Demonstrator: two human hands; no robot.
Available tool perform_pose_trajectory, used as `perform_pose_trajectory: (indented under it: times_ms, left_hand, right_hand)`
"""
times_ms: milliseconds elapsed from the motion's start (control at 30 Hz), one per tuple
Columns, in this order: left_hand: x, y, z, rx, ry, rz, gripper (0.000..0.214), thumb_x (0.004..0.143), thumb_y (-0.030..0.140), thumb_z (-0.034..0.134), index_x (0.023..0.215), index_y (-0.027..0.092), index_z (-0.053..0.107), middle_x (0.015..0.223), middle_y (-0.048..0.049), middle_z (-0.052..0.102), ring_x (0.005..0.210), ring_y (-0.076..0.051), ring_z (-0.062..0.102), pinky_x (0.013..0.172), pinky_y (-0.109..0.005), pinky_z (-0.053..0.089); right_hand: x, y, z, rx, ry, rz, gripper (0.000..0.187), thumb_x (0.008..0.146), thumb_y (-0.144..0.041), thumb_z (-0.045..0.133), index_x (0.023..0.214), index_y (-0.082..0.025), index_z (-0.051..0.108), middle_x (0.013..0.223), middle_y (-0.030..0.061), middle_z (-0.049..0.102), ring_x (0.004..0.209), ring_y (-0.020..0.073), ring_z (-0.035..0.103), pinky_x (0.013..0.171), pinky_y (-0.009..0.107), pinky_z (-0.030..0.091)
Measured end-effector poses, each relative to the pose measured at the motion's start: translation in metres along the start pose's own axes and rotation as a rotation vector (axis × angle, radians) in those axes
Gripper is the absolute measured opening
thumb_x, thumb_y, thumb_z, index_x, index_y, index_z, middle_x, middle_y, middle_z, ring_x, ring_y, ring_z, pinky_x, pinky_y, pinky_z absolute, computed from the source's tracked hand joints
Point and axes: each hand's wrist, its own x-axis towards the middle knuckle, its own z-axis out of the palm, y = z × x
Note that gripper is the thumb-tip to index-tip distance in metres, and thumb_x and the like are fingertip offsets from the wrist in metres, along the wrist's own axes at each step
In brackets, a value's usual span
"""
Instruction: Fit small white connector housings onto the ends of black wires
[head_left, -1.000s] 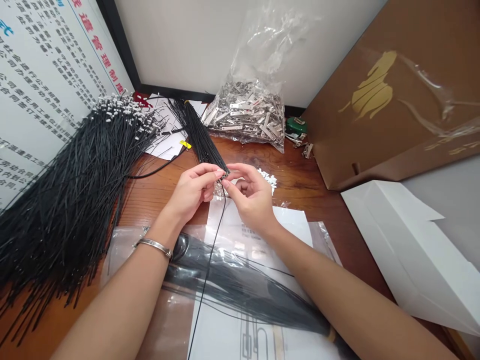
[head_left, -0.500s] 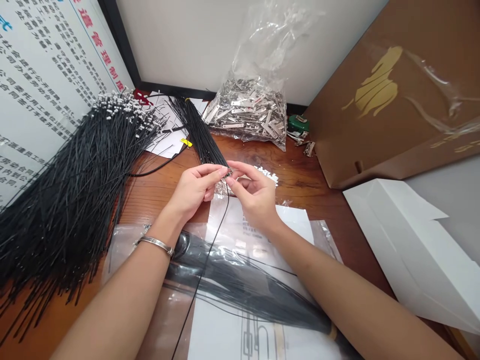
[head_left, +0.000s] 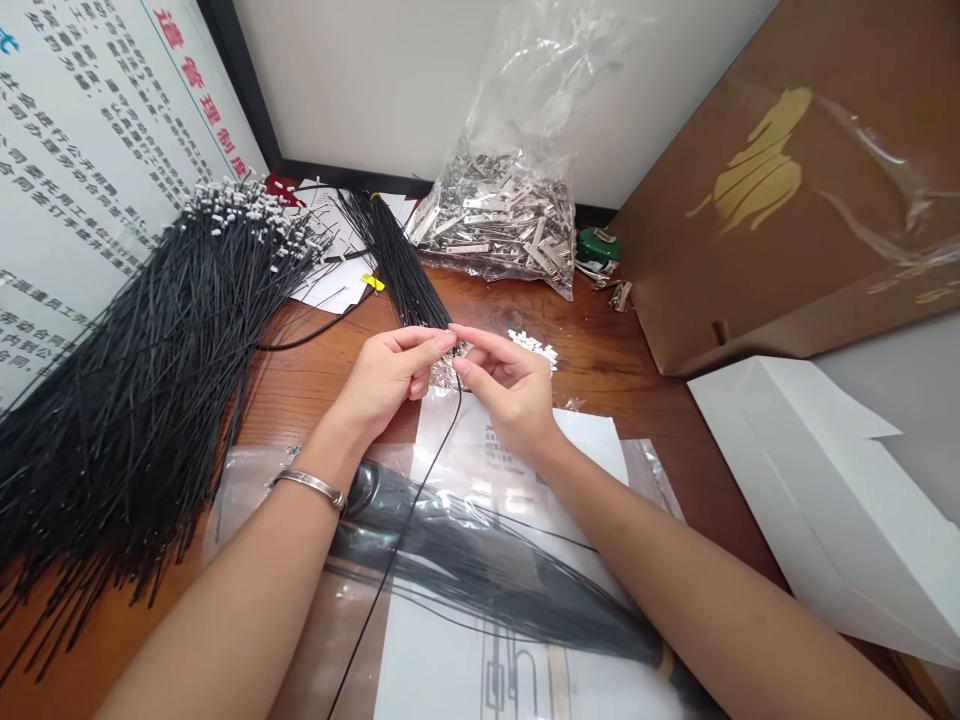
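A thin black wire [head_left: 420, 487] runs from the bottom edge up to my fingertips at the middle of the view. My left hand [head_left: 386, 375] pinches its upper end between thumb and index finger. My right hand [head_left: 516, 390] is curled around the same end, its index fingertip against the left fingertips and its thumb just below, beside the wire. What lies right between the fingertips is too small to make out. Directly behind them is a bundle of black wires [head_left: 405, 270] with metallic ends, and small white connectors [head_left: 534, 348] lie to the right.
A large heap of black wires [head_left: 135, 400] with white ends fills the left. A clear bag of metal clips [head_left: 502, 215] and a green tape measure [head_left: 598, 246] stand at the back. Bagged wires [head_left: 480, 570] lie over paper in front. A brown box [head_left: 697, 200] is at right.
My right index fingertip has shifted slightly left, onto the left fingertips, and its gap to the thumb looks a little wider. The wire's lower part has swung slightly left.
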Motion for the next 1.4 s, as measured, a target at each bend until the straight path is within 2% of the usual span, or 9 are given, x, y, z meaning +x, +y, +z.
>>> perform_pose_trajectory:
  times_ms: [167,433,633,933,1033,1233,1400]
  left_hand:
    - [-0.0004,0.0002,-0.0007,-0.012,0.003,-0.013,0.020,0.070,0.030,0.078,0.077,0.012,0.072,0.045,0.0063,0.041,0.040,-0.003,0.032,0.041,-0.019,0.024]
    - [-0.0025,0.0023,-0.0016,-0.012,-0.035,-0.056,0.027,0.068,0.030,0.078,0.058,0.013,0.061,0.045,0.0070,0.034,0.040,-0.002,0.028,0.040,-0.020,0.020]
    - [-0.0028,0.0049,-0.0019,-0.041,-0.047,-0.079,0.026,0.066,0.026,0.077,0.056,0.013,0.057,0.046,0.0076,0.032,0.040,-0.002,0.026,0.040,-0.019,0.019]
    - [-0.0030,0.0067,-0.0004,-0.074,-0.039,-0.099,0.023,0.072,0.017,0.067,0.054,0.013,0.053,0.046,0.0071,0.032,0.040,-0.002,0.025,0.039,-0.017,0.019]
    - [-0.0028,0.0065,-0.0005,-0.079,-0.036,-0.108,0.020,0.072,0.016,0.067,0.057,0.012,0.056,0.046,0.0074,0.032,0.039,-0.002,0.025,0.039,-0.017,0.018]
    - [-0.0029,0.0068,-0.0005,-0.080,-0.042,-0.105,0.014,0.073,0.015,0.068,0.061,0.011,0.062,0.045,0.0071,0.034,0.039,-0.002,0.027,0.039,-0.017,0.020]
    - [-0.0023,0.0069,-0.0003,-0.067,-0.018,-0.117,0.020,0.074,0.015,0.066,0.057,0.012,0.056,0.045,0.0070,0.033,0.039,-0.002,0.026,0.038,-0.016,0.020]
  right_hand:
    - [0.0011,0.0003,-0.0015,-0.019,-0.011,0.015,0.032,0.078,-0.028,0.067,0.109,-0.021,0.073,0.053,-0.0069,0.045,0.050,0.0072,0.038,0.048,0.024,0.034]
    - [0.0014,-0.0006,-0.0043,0.015,-0.074,0.068,0.034,0.078,-0.033,0.069,0.110,-0.022,0.074,0.046,-0.0085,0.042,0.043,0.0069,0.033,0.046,0.025,0.031]
    - [0.0016,-0.0003,-0.0051,0.026,-0.107,0.057,0.034,0.078,-0.033,0.069,0.110,-0.022,0.074,0.046,-0.0093,0.039,0.043,0.0063,0.030,0.046,0.024,0.029]
    - [0.0019,-0.0029,-0.0026,-0.096,-0.063,0.097,0.033,0.078,-0.029,0.065,0.108,-0.017,0.075,0.046,-0.0092,0.035,0.045,0.0063,0.027,0.047,0.025,0.026]
    - [0.0019,-0.0039,-0.0024,-0.118,-0.061,0.115,0.034,0.078,-0.029,0.064,0.108,-0.018,0.075,0.045,-0.0093,0.034,0.045,0.0064,0.026,0.047,0.025,0.026]
    - [0.0010,-0.0043,-0.0033,-0.127,-0.062,0.057,0.035,0.078,-0.027,0.064,0.110,-0.019,0.074,0.047,-0.0093,0.033,0.046,0.0066,0.026,0.047,0.024,0.027]
    - [0.0006,-0.0041,-0.0022,-0.144,-0.067,0.081,0.036,0.077,-0.028,0.063,0.110,-0.018,0.075,0.047,-0.0090,0.033,0.047,0.0065,0.025,0.047,0.024,0.026]
